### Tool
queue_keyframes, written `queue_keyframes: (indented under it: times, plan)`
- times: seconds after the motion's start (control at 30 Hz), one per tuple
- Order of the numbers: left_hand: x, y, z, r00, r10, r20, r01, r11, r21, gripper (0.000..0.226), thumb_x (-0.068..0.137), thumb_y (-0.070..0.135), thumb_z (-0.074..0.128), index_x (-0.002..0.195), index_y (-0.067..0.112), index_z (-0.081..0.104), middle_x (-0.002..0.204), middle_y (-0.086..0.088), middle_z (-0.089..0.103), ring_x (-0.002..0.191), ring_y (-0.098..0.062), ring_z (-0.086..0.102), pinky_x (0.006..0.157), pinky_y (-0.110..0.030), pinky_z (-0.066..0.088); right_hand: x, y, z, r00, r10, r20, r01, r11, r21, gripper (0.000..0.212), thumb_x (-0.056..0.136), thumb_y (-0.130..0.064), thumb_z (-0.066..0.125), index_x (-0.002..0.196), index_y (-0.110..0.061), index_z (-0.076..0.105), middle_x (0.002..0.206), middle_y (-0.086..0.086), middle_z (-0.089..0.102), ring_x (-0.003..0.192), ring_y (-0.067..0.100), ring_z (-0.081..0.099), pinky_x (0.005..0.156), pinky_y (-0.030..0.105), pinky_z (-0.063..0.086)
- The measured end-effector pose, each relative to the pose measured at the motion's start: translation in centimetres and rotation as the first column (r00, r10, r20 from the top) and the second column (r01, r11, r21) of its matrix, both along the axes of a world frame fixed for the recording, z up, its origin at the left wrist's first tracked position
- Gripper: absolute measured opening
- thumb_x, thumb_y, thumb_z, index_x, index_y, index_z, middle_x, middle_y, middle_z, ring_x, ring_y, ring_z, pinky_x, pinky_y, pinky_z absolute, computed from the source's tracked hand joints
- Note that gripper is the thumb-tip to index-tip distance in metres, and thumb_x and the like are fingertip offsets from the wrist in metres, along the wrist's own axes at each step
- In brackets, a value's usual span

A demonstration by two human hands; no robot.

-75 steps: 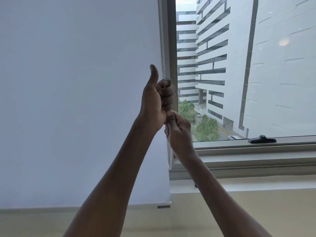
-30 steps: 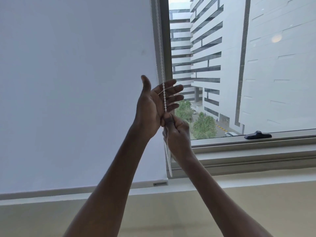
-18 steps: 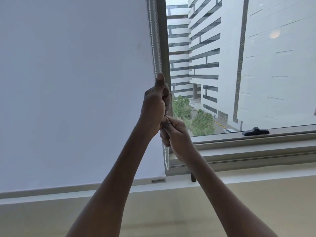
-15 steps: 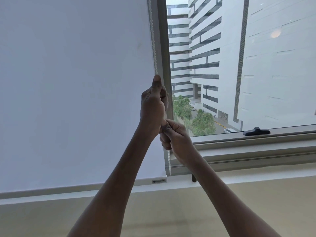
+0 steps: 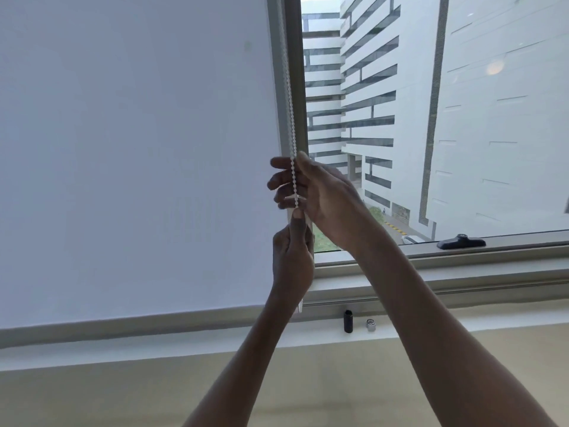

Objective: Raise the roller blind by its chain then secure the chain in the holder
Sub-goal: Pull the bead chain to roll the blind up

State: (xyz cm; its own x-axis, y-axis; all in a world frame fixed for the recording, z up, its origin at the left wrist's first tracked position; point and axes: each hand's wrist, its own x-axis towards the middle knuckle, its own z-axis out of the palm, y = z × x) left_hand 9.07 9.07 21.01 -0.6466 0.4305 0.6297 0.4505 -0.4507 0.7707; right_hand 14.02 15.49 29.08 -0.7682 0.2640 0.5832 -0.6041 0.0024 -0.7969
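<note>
The white roller blind (image 5: 138, 164) covers the left window, and its bottom bar (image 5: 154, 321) hangs just above the sill. Down the blind's right edge runs the white bead chain (image 5: 289, 103). My right hand (image 5: 323, 195) is the upper one. Its fingers are spread and its thumb is up, with the chain lying across the fingers. Directly below it, my left hand (image 5: 292, 260) pinches the chain between thumb and fingers. A short length of chain shows below my left wrist. I cannot make out a chain holder.
The right window is uncovered and shows white buildings outside. A black window handle (image 5: 462, 241) sits on the lower frame. On the sill (image 5: 323, 334) stand a small black cylinder (image 5: 348, 321) and a small silver piece (image 5: 371, 325). A beige wall lies below.
The hands have swapped places: my right hand rose above my left and spread its fingers, while my left dropped and now pinches the chain. The blind's bottom bar is slightly higher.
</note>
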Motion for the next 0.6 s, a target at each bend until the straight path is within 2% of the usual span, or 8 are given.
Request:
queue_keyframes:
  times: [0.07,0.1,0.23,0.3,0.4,0.5,0.6]
  plan:
    - [0.1,0.2,-0.1,1.000,-0.020,0.014,0.020,1.000,0.003,0.058,0.101,0.043,0.035,0.045,0.028,0.036,0.043,0.011,0.025,0.041,-0.009,0.020,0.043,-0.024,0.016,-0.5,-1.0,0.6,0.999,-0.040,0.026,0.042,0.996,-0.085,0.039,0.104,-0.032,0.041,0.113,0.000,0.062,0.072,0.006,0.060,0.054,0.016,0.048,0.047,0.023,0.039]
    - [0.0,0.2,0.0,0.999,-0.028,0.016,0.028,1.000,0.005,0.060,0.103,0.040,0.035,0.044,0.028,0.036,0.043,0.012,0.024,0.041,-0.008,0.019,0.042,-0.023,0.016,-0.8,-1.2,0.8,0.997,-0.058,0.044,0.063,0.990,-0.127,0.038,0.104,-0.032,0.041,0.110,-0.002,0.064,0.067,0.004,0.056,0.049,0.013,0.043,0.043,0.022,0.034]
    - [-0.4,0.0,0.2,1.000,-0.023,-0.003,0.023,1.000,0.005,0.059,0.106,0.029,0.033,0.048,0.025,0.033,0.043,0.012,0.023,0.041,-0.007,0.019,0.042,-0.017,0.019,-1.4,-1.3,1.7,0.999,-0.038,0.033,0.044,0.976,-0.212,0.038,0.104,-0.032,0.040,0.105,-0.003,0.066,0.061,0.000,0.048,0.047,0.011,0.033,0.046,0.025,0.028]
    - [-0.5,0.0,0.1,0.999,-0.033,0.002,0.033,0.999,0.012,0.057,0.107,0.027,0.033,0.050,0.020,0.030,0.044,0.011,0.022,0.041,-0.006,0.019,0.042,-0.017,0.019,-1.6,-1.4,1.9,0.997,-0.070,0.011,0.071,0.976,-0.208,0.036,0.104,-0.031,0.042,0.097,-0.006,0.068,0.053,-0.005,0.038,0.043,0.009,0.025,0.042,0.023,0.021]
    - [-0.6,0.0,-0.1,0.998,-0.065,0.000,0.065,0.998,0.017,0.057,0.107,0.026,0.033,0.050,0.025,0.029,0.044,0.015,0.021,0.041,-0.004,0.017,0.041,-0.015,0.018,-2.1,-2.0,1.6,0.990,-0.119,-0.071,0.099,0.967,-0.236,0.035,0.105,-0.027,0.040,0.083,-0.010,0.061,0.045,-0.010,0.027,0.035,0.005,0.017,0.036,0.016,0.016]
    - [-1.2,-0.1,-0.3,0.995,-0.087,-0.041,0.088,0.996,0.010,0.055,0.106,0.025,0.032,0.051,0.027,0.034,0.043,0.016,0.026,0.042,-0.004,0.020,0.043,-0.018,0.019,-2.4,-2.5,1.3,0.965,-0.213,-0.152,0.183,0.965,-0.188,0.035,0.106,-0.023,0.039,0.076,-0.014,0.057,0.046,-0.007,0.025,0.035,0.005,0.015,0.037,0.012,0.017]
    - [-2.3,-0.1,-0.9,0.993,-0.108,-0.053,0.106,0.994,-0.025,0.054,0.108,0.025,0.027,0.054,0.022,0.033,0.045,0.014,0.030,0.044,-0.005,0.023,0.045,-0.018,0.022,-2.5,-2.8,0.9,0.913,-0.338,-0.229,0.320,0.941,-0.111,0.036,0.103,-0.024,0.042,0.070,-0.018,0.053,0.049,-0.006,0.025,0.037,0.006,0.018,0.038,0.014,0.020]
